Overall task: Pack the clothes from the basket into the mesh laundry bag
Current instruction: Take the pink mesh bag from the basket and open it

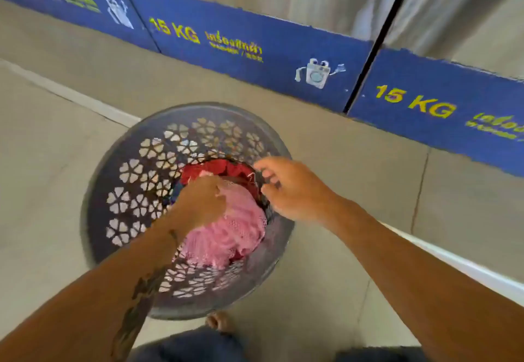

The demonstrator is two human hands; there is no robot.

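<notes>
Blue-banded washing machines (255, 47) line the tiled floor behind the basket (127, 180). Inside it, my left hand (201, 203) grips the pink mesh laundry bag (229, 237) above red clothes (215, 169); my right hand (286, 188) hovers, fingers loosely curled, holding nothing. Next, I think: open the bag's mouth.

Basket (124, 191) on floor (56, 135), w/ machines (255, 47) behind it. Clothes (226, 170) in basket, mesh bag (226, 234) on top. Left hand (202, 203) inside on bag; right hand (289, 188) over right rim.
</notes>
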